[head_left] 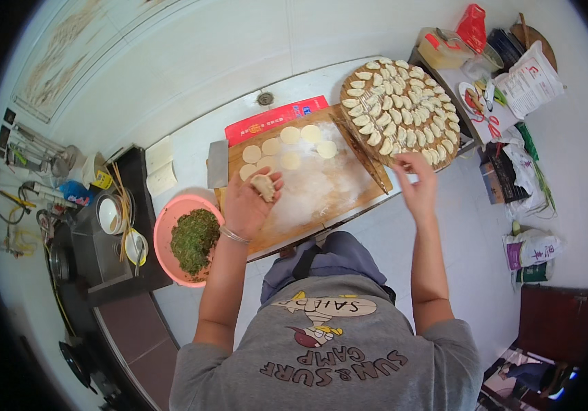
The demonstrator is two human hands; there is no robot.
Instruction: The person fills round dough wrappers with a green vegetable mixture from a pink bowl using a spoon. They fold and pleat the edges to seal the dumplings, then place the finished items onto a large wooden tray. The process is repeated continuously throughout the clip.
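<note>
My left hand [246,211] is palm up over the left part of the floured wooden board [321,188], with a folded dumpling [263,186] resting on its palm and fingers. My right hand [417,183] is by the near edge of the round tray [346,88], its fingers bent and apart, with nothing visible in them. Rows of pleated dumplings [393,103] cover that tray. Several round wrappers [290,135] lie at the board's far left. Beside my left forearm, a pink basin [160,236] holds chopped green filling [194,236].
A thin rolling pin [362,154] lies along the board's right side. At its left edge is a cleaver [218,164], and a red packet [266,123] lies behind. Bowls [109,214] and chopsticks [124,198] stand far left. Red scissors [493,127] rest on the right-hand shelf.
</note>
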